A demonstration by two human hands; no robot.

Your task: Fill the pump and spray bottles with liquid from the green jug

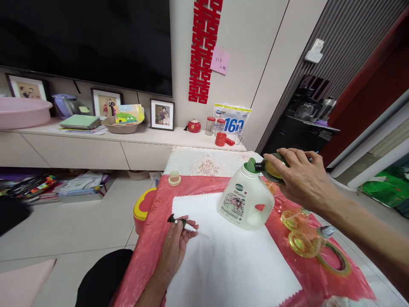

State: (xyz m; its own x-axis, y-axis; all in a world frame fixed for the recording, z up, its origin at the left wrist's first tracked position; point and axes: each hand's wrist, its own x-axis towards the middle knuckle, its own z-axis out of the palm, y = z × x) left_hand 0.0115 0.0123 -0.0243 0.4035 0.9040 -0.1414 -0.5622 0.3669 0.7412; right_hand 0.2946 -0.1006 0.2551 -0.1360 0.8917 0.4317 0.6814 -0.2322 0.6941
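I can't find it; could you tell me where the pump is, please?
The pump is in the left hand, at the white cloth's left edge, left of the jug.

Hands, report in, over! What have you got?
Right hand tips small bottle into white jug. Left hand holds pump. Nothing blocking.

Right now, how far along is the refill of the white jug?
Done: the pump head is out, held in the left hand; a cream cap lies aside. In hand: the right hand tips a small green bottle into the white jug. Left: two yellow bottles wait.
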